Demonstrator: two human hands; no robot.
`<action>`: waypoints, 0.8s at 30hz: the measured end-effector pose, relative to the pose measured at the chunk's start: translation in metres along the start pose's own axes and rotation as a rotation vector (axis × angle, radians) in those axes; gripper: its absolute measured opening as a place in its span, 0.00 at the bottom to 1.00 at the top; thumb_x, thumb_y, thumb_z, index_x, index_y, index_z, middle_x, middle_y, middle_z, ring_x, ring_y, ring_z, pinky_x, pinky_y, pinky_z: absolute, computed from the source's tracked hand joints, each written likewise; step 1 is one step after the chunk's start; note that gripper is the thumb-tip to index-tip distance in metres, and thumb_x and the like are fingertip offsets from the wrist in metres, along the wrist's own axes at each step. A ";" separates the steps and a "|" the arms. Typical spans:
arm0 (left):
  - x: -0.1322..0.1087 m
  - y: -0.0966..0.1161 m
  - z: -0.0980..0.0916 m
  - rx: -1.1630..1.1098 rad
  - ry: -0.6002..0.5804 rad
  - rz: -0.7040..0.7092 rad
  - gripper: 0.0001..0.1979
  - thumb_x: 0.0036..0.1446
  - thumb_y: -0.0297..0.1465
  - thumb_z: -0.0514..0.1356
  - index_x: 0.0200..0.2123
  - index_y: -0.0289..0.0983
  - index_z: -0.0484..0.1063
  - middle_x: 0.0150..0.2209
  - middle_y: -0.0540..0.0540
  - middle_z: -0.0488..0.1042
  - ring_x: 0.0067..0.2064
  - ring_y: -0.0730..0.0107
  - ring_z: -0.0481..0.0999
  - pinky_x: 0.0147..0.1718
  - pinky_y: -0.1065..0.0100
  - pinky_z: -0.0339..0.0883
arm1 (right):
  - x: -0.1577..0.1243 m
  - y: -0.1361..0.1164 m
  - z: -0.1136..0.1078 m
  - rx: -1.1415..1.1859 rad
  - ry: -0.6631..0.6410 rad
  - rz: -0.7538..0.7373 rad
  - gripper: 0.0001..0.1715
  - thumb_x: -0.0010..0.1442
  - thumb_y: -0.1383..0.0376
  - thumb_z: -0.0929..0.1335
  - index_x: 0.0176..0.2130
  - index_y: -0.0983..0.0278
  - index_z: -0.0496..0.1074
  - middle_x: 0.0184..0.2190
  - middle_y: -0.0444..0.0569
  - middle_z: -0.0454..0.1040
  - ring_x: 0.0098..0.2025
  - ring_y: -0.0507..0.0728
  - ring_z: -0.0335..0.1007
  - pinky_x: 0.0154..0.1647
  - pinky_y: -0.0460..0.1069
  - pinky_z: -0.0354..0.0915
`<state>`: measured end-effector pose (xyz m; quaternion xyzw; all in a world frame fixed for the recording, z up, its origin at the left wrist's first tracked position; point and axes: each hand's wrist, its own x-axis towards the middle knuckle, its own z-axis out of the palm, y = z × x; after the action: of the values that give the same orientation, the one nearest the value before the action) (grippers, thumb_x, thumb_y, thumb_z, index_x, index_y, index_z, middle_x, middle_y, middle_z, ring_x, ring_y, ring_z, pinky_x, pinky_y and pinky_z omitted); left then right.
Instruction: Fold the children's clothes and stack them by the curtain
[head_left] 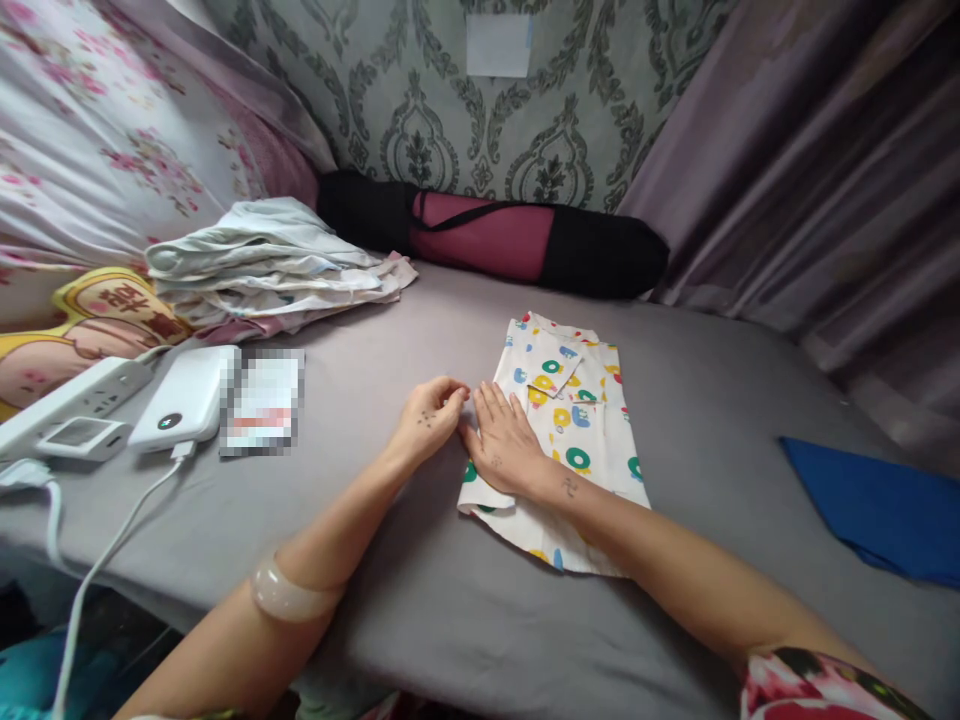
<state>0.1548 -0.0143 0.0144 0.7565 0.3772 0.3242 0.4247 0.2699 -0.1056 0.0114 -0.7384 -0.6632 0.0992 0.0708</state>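
A small white garment (577, 420) printed with green, yellow and blue rings lies folded on the grey sheet (420, 590). My right hand (504, 442) rests flat on its left part, fingers stretched out and together. My left hand (431, 415) sits just left of it at the garment's left edge, fingers curled in a pinch; what they grip is hidden. A pale bangle circles my left forearm (289, 592).
A stack of folded pale clothes (270, 265) lies at back left. A black and maroon rolled bag (510, 240) lies along the wall. A power bank (184, 398), a power strip (71, 400), a cable and a blurred card sit left. Blue cloth (877, 510) lies right.
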 end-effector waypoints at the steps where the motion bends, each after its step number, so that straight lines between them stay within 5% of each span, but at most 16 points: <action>1: 0.000 0.000 0.000 0.003 0.000 -0.004 0.15 0.55 0.36 0.54 0.34 0.34 0.76 0.34 0.43 0.80 0.35 0.66 0.77 0.37 0.68 0.68 | -0.001 -0.001 -0.001 0.009 -0.002 0.002 0.39 0.68 0.53 0.49 0.68 0.77 0.46 0.70 0.58 0.39 0.71 0.61 0.28 0.70 0.58 0.29; 11: -0.002 -0.002 0.001 0.033 -0.009 0.010 0.14 0.57 0.35 0.53 0.37 0.36 0.75 0.37 0.44 0.80 0.40 0.64 0.78 0.41 0.66 0.69 | -0.039 -0.021 -0.008 0.222 -0.067 -0.130 0.38 0.68 0.54 0.51 0.68 0.75 0.45 0.70 0.56 0.40 0.71 0.59 0.31 0.71 0.57 0.33; 16: -0.014 0.018 0.002 0.129 -0.067 0.046 0.14 0.60 0.34 0.50 0.39 0.37 0.74 0.39 0.46 0.79 0.38 0.66 0.77 0.38 0.67 0.68 | -0.002 0.037 -0.030 0.146 0.103 0.072 0.37 0.68 0.57 0.48 0.68 0.74 0.48 0.70 0.54 0.43 0.71 0.56 0.33 0.70 0.54 0.33; 19: -0.024 0.028 0.005 0.200 -0.227 0.136 0.15 0.62 0.37 0.51 0.45 0.38 0.72 0.39 0.45 0.78 0.35 0.67 0.76 0.37 0.66 0.69 | 0.028 0.087 -0.039 -0.002 0.124 0.239 0.37 0.68 0.56 0.48 0.69 0.73 0.45 0.71 0.53 0.38 0.71 0.58 0.28 0.69 0.57 0.28; 24: -0.035 0.026 0.012 0.226 -0.451 0.444 0.16 0.62 0.39 0.54 0.50 0.41 0.69 0.51 0.41 0.74 0.54 0.59 0.71 0.54 0.59 0.64 | 0.054 0.131 -0.038 -0.042 0.034 0.298 0.38 0.67 0.54 0.47 0.69 0.70 0.42 0.71 0.50 0.36 0.71 0.59 0.27 0.69 0.60 0.29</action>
<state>0.1546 -0.0574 0.0270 0.9152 0.1331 0.1896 0.3298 0.4107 -0.0649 0.0142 -0.8315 -0.5470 0.0823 0.0512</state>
